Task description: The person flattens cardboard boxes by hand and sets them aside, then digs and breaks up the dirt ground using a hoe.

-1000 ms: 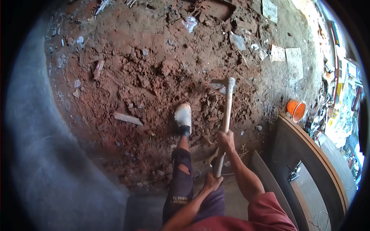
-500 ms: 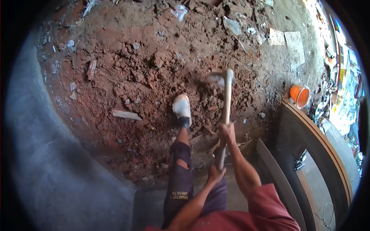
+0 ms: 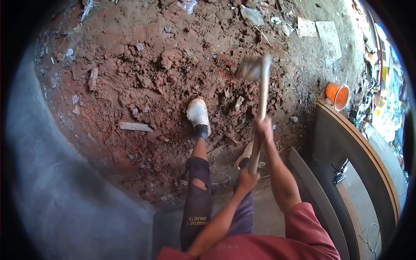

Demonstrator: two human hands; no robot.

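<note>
Left hand (image 3: 247,180), right hand (image 3: 263,128): grip closed round hoe (image 3: 264,91); blade (image 3: 250,69) farther from front shoe (image 3: 197,112) than before.

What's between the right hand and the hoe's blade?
Only a bare stretch of wooden handle, from the right hand up to the motion-blurred blade. Loose reddish soil shows behind it, in the head view.

orange bucket (image 3: 335,95) beside brown-edged panel (image 3: 336,136), pale flat sheet (image 3: 329,42)

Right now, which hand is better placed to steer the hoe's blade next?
Probably the right hand: it grips the hoe's handle nearer the blurred blade, while the left hand holds the handle's other end.
</note>
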